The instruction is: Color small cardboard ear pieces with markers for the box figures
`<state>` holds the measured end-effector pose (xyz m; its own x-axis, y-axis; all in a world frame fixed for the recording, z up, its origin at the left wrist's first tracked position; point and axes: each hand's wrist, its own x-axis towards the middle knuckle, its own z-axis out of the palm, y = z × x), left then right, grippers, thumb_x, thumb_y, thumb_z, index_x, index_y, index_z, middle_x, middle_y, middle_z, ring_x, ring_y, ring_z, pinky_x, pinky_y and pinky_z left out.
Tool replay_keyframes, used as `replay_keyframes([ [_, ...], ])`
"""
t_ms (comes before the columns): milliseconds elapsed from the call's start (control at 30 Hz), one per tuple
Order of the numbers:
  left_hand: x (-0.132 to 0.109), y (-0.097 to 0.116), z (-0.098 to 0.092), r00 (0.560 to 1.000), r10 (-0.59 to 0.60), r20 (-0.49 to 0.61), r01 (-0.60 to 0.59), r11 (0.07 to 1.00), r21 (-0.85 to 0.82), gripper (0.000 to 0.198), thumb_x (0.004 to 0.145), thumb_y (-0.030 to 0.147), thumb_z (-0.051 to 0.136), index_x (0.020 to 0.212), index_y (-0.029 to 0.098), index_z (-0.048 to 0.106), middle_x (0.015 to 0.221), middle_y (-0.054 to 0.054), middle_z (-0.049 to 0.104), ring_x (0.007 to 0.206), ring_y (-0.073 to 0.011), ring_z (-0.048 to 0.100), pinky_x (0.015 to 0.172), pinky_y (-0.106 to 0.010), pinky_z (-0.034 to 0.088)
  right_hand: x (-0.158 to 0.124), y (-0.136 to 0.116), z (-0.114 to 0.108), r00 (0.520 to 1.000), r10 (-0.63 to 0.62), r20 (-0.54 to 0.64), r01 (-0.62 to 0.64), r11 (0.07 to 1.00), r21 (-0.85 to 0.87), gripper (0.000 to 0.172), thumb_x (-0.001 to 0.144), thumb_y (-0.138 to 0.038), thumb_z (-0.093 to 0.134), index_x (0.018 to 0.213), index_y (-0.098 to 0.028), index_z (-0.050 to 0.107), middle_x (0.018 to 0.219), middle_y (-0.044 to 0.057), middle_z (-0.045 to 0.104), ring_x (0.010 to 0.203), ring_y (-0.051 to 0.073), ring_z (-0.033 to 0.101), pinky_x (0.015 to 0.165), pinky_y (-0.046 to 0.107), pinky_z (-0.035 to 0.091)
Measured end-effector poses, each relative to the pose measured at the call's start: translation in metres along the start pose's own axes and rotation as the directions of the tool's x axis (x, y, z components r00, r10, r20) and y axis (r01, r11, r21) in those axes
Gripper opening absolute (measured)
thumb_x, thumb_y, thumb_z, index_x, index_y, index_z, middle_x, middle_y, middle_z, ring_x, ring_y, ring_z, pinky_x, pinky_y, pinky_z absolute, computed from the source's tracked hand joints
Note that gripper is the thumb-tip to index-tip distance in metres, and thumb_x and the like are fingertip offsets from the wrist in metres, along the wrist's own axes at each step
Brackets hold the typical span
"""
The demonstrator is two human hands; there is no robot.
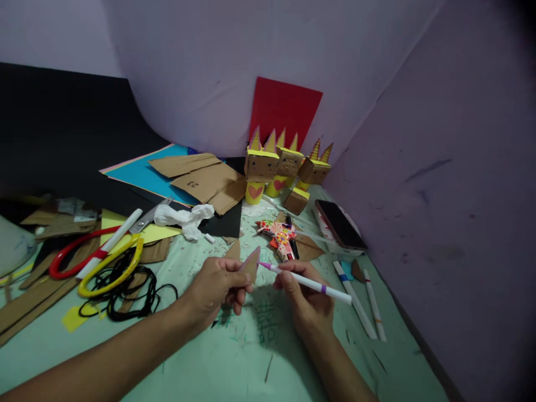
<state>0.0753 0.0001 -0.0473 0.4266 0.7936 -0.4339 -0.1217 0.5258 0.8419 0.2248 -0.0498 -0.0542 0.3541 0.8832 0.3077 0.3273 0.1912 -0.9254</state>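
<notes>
Pinching a seemingly light, stiff cardboard triangle (252, 262) at its base, left hand (215, 287) grip closed; right hand (304, 300) grip wraps marker (310, 284), tip just above.

A pink-tipped white marker (310, 283) touches the upright pointed cardboard piece (252, 264).

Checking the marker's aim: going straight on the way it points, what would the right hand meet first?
The pointed cardboard piece pinched in the left hand; the marker in the right hand seems to reach its edge, depth unclear.
</notes>
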Motion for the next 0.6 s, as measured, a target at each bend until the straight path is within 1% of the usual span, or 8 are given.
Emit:
replay_keyframes([
  [133, 0.0, -0.0001, -0.0001, 1.0, -0.003, 0.002, 0.003, 1.0, 0.014, 0.012, 0.06, 0.02, 0.062, 0.052, 0.01, 0.06, 0.035, 0.001, 0.05, 0.027, -0.0063, 0.039, 0.028, -0.017, 0.032, -0.0012, 0.0007, 0.0001, 1.0, -0.005, 0.021, 0.005, 0.999, -0.034, 0.021, 0.076, -0.039, 0.059, 0.075, -0.018, 0.064, 0.057, 0.001, 0.062, 0.052, 0.015, 0.056, 0.048, 0.023, 0.039],
  [333, -0.0011, 0.0007, -0.0004, 1.0, 0.015, -0.009, -0.015, 1.0, -0.02, 0.01, 0.057, 0.019, 0.064, 0.053, 0.01, 0.061, 0.038, 0.001, 0.051, 0.031, -0.0065, 0.041, 0.029, -0.017, 0.034, -0.0019, -0.001, -0.0015, 0.999, 0.036, 0.04, -0.037, 0.998, 0.044, 0.024, 0.077, -0.038, 0.058, 0.065, -0.018, 0.061, 0.052, -0.001, 0.058, 0.05, 0.013, 0.053, 0.048, 0.023, 0.038],
  [500, -0.0011, 0.0012, -0.0001, 1.0, 0.001, 0.006, -0.001, 1.0, -0.021, 0.01, 0.056, 0.019, 0.063, 0.056, 0.009, 0.063, 0.043, -0.001, 0.054, 0.034, -0.0072, 0.043, 0.031, -0.018, 0.037, -0.0014, -0.004, 0.0005, 1.0, 0.015, -0.003, -0.015, 0.999, 0.044, 0.019, 0.077, -0.036, 0.059, 0.071, -0.018, 0.063, 0.057, 0.0, 0.062, 0.054, 0.014, 0.056, 0.053, 0.024, 0.041],
  [600, -0.0009, 0.0018, 0.0003, 1.0, 0.0, 0.002, 0.0, 1.0, -0.015, 0.01, 0.056, 0.018, 0.062, 0.055, 0.008, 0.063, 0.039, 0.0, 0.052, 0.033, -0.0072, 0.043, 0.031, -0.018, 0.037, -0.0025, -0.0032, 0.0012, 0.999, 0.033, 0.017, -0.034, 0.999, 0.017, 0.02, 0.077, -0.037, 0.059, 0.07, -0.018, 0.063, 0.055, 0.0, 0.06, 0.052, 0.014, 0.054, 0.048, 0.023, 0.038],
])
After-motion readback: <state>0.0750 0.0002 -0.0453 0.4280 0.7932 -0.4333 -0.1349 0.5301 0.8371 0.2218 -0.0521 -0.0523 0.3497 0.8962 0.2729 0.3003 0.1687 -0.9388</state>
